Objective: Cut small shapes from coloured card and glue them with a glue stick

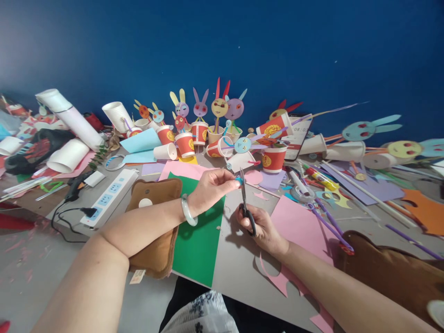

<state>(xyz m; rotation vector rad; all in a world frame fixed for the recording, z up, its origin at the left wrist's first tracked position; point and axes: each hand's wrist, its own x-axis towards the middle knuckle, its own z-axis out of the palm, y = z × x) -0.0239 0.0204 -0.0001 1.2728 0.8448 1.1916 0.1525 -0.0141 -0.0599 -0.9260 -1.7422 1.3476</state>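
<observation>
Black-handled scissors are gripped in my right hand, with their blades pointing up and away. My left hand, with a pale bangle on its wrist, pinches a small blue piece between thumb and fingertips. The blades are right beside that piece; whether they touch it is too small to tell. Under my left hand lies a green sheet. A pink sheet lies to the right, near my right hand, with cut pink scraps in front of it.
Paper cups with rabbit-faced figures line the blue wall. At left are a white power strip, a brown cushion and a white roll. Right are a phone, purple paper, orange paper and another brown cushion.
</observation>
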